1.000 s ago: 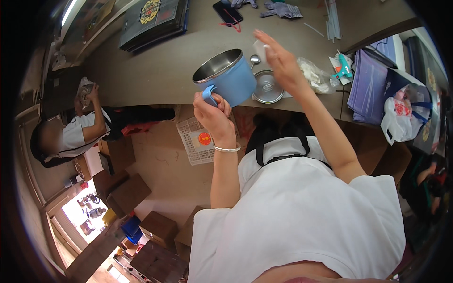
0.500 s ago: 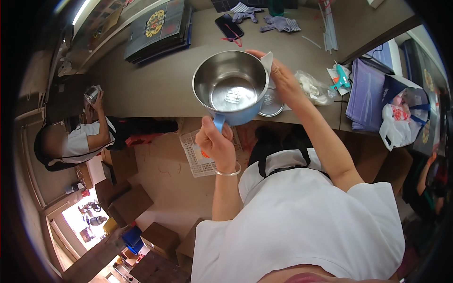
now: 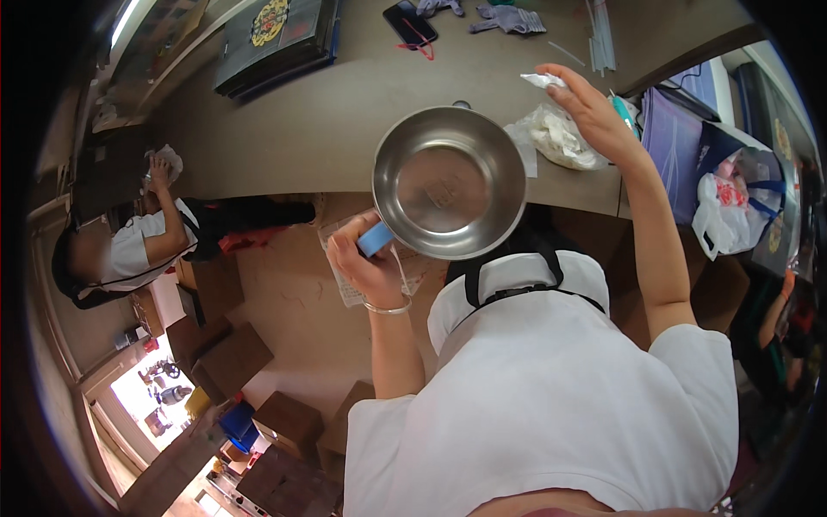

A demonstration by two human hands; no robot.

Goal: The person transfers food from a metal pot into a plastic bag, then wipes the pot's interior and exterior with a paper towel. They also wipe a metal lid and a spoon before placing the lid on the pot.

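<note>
Your left hand (image 3: 369, 265) closed around blue handle (image 3: 376, 239) of steel pot (image 3: 449, 182). Pot raised above table (image 3: 327, 129) edge, tilted, shiny inside facing you. Your right hand (image 3: 594, 116) lifted over table, fingertips pinching small white wipe (image 3: 544, 81). Clear bag of white wipes (image 3: 558, 138) on table just below right hand. Dark phone (image 3: 410, 21) and grey gloves (image 3: 508, 17) at far side of table. Second person (image 3: 129, 250) at left, well apart.
</note>
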